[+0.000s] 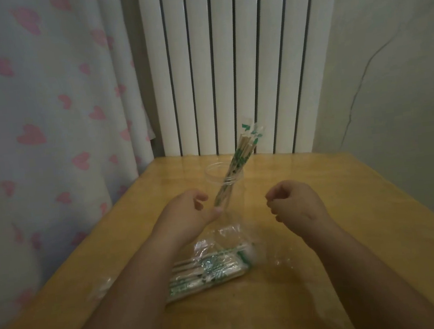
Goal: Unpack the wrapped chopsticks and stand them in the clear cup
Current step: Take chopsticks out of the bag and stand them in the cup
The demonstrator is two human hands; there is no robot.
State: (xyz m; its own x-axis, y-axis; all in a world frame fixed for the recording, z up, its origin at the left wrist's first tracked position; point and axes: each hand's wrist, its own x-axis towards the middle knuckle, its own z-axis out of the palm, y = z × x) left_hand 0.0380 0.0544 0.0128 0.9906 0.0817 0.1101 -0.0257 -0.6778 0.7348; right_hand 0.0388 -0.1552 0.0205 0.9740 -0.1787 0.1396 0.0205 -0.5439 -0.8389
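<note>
A clear cup (213, 174) stands near the middle of the wooden table (320, 179). Several wrapped chopsticks (239, 159), with green print on their sleeves, lean in it toward the upper right. A clear plastic bag of more wrapped chopsticks (211, 267) lies on the table below the cup, partly under my left forearm. My left hand (186, 216) hovers just left of the cup with loosely curled fingers and holds nothing; its thumb is close to the cup's base. My right hand (293, 204) hangs to the cup's right, fingers loosely curled, holding nothing I can see.
A white ribbed radiator (238, 53) stands behind the table's far edge. A curtain with pink hearts (42, 116) hangs at the left. Crumpled clear plastic (283, 259) lies on the table right of the bag.
</note>
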